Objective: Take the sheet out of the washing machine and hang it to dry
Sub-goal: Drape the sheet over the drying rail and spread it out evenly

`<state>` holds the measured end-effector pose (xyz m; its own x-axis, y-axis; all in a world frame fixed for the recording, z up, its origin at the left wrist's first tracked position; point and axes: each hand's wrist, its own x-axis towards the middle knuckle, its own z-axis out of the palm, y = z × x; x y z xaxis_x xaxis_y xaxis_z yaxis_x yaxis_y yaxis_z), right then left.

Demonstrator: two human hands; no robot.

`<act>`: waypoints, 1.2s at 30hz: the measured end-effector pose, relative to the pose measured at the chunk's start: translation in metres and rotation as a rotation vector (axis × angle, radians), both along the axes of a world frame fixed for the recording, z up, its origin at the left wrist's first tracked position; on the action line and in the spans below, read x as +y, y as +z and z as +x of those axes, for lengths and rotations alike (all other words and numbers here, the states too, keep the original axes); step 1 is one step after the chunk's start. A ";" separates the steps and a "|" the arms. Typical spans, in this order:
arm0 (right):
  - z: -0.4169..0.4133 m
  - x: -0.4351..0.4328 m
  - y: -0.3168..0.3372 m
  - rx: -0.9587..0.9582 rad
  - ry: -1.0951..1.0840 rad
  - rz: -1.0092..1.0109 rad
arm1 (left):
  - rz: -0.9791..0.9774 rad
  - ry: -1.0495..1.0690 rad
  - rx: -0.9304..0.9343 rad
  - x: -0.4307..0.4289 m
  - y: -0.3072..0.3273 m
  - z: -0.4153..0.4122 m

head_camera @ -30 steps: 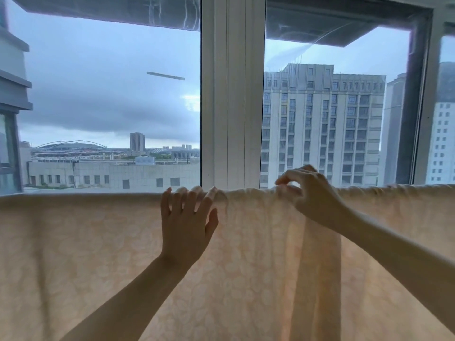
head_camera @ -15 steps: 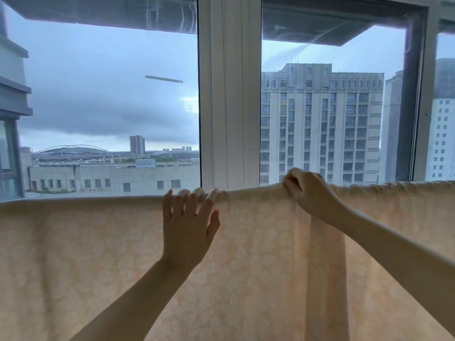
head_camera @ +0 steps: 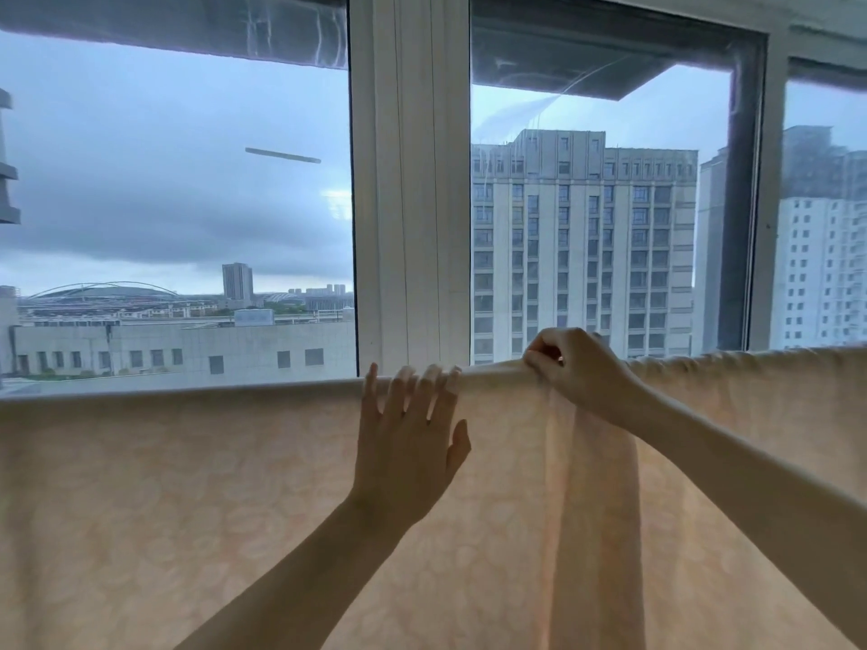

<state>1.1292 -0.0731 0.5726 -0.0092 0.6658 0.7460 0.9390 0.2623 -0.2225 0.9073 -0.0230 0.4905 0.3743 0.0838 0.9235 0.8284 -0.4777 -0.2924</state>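
— Where is the sheet (head_camera: pixel 187 509)?
— Draped across the lower half of the frame, below the window (head_camera: pixel 408 180). Our left hand (head_camera: pixel 403 457) lies flat on it, fingers spread; our right hand (head_camera: pixel 579 375) pinches its top edge, centre right.
— Next?
— We judge: slide the pinch rightward, smoothing that bunched pleat (head_camera: pixel 596 509) evenly.

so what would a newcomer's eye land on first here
A pale peach sheet hangs across the whole lower half, lit from behind. At its top edge, the left hand lies flat on the cloth at centre while the right hand grips the edge just right of it, above a bunched fold. Behind, through the window, a tall grey building stands at right under dark clouds.
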 end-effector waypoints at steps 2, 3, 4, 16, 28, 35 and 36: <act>0.001 -0.001 -0.001 -0.001 0.003 0.017 | -0.014 -0.022 0.007 -0.005 0.002 0.015; 0.002 -0.002 -0.002 0.000 0.008 0.024 | -0.020 -0.030 0.009 -0.007 0.002 0.021; 0.004 -0.003 -0.002 0.003 0.020 0.029 | -0.028 -0.034 0.011 -0.009 0.003 0.028; 0.036 -0.012 -0.004 -0.123 0.203 0.067 | -0.081 0.070 -0.100 -0.026 0.002 0.095; 0.092 -0.036 -0.014 -0.184 0.232 0.151 | -0.117 0.095 -0.178 -0.034 0.011 0.092; 0.093 -0.031 -0.008 -0.159 0.279 0.174 | -0.103 0.109 -0.180 -0.030 0.012 0.092; 0.094 -0.029 -0.007 -0.158 0.277 0.177 | -0.090 0.114 -0.189 -0.029 0.012 0.093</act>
<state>1.2237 -0.1021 0.5658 -0.2956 0.4823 0.8246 0.8458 0.5334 -0.0087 1.0004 -0.0521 0.5026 0.1786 0.2011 0.9631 0.9145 -0.3951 -0.0871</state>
